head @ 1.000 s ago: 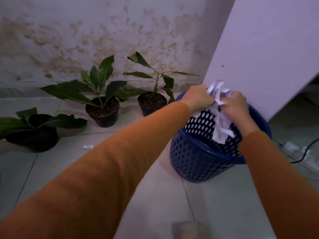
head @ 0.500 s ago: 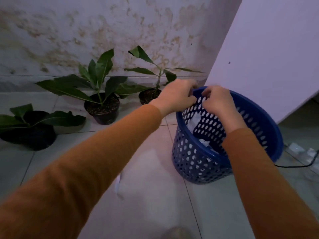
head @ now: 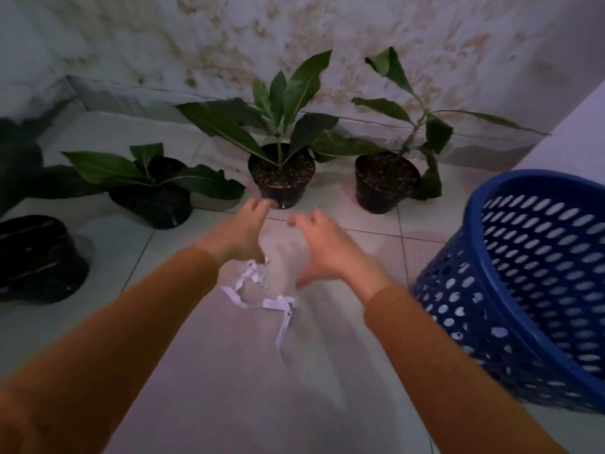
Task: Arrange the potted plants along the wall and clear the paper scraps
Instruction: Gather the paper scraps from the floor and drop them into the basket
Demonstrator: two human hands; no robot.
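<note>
The head camera looks down at a pale tiled floor point(head: 203, 371) that meets a stained wall point(head: 229, 44) at its far edge. Both arms in orange sleeves point(head: 108, 342) reach forward over the middle of the floor. The left hand point(head: 244, 232) is spread, palm down, fingers extended toward the far edge, its fingertips close in front of the middle pot; it grips nothing. The right hand point(head: 327, 249) is also spread and empty, fingers loosely curled and blurred.

White paper scraps point(head: 258, 290) lie on the floor just below and between the two hands, a tangle of thin strips with one strip trailing toward the near edge. Whether the left hand touches them cannot be told.

Three potted plants stand along the far edge by the wall: a low left plant point(head: 154, 188), a middle plant point(head: 283, 168) with tall leaves, and a thin-stemmed right plant point(head: 386, 178). A further black pot point(head: 36, 257) sits at the floor's left edge, nearer the camera. A blue perforated basket point(head: 523, 290) stands at the right edge, well apart from the scraps.
</note>
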